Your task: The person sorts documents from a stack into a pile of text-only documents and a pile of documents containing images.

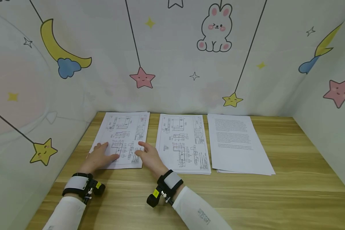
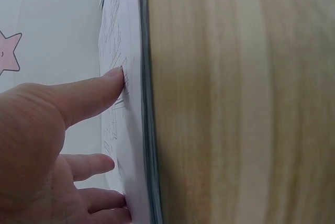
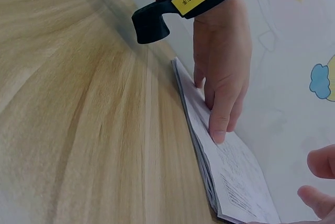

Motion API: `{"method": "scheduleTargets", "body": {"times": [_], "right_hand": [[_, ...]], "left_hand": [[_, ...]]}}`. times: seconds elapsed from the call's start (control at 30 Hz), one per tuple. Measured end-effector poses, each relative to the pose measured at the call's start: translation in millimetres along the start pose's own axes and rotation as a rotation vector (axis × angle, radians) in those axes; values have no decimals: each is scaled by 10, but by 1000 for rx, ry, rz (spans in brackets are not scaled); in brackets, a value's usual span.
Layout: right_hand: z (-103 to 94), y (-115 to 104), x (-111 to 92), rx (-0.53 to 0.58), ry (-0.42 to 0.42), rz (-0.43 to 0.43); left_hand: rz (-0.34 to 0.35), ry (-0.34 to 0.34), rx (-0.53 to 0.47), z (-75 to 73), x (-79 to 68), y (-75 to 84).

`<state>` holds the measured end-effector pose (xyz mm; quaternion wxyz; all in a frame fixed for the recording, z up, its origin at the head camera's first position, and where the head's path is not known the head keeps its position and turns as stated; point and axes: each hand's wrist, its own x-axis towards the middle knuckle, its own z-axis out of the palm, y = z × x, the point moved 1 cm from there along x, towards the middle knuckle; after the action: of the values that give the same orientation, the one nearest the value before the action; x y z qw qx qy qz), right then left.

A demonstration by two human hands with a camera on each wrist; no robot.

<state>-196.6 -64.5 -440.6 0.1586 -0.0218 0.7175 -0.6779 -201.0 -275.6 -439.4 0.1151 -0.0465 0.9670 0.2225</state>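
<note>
On the left of the table lies a stack of printed technical drawings [image 1: 126, 127]. My left hand [image 1: 97, 158] rests on its near left part, fingers spread and thumb pointing right. In the left wrist view the thumb of that hand [image 2: 47, 124] touches the top sheet, close to the stack's near edge. My right hand [image 1: 151, 159] is at the right edge of the same stack, thumb and forefinger extended toward it and apart, with no paper between them. The right wrist view shows only the fingertips of the right hand [image 3: 322, 166] at its border.
A second stack of drawings [image 1: 187, 137] lies in the middle, just right of my right hand. Farther right are sheets of typed text [image 1: 233, 137], slightly fanned at the near end. Cloth walls [image 1: 175, 92] with printed stars stand behind and beside the wooden table [image 1: 126, 204].
</note>
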Motion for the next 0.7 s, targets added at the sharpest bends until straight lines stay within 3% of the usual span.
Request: {"method": "scheduleTargets", "body": {"times": [0.13, 0.33, 0.53, 0.7], "right_hand": [[-9, -21, 9, 52, 76, 18], [-27, -20, 47, 226, 123, 72], [4, 43, 81, 264, 9, 151], [24, 119, 97, 279, -93, 144]], "left_hand": [[16, 8, -9, -10, -31, 8], [61, 3, 12, -34, -78, 34], [59, 6, 6, -18, -91, 52], [61, 4, -2, 26, -90, 65]]}}
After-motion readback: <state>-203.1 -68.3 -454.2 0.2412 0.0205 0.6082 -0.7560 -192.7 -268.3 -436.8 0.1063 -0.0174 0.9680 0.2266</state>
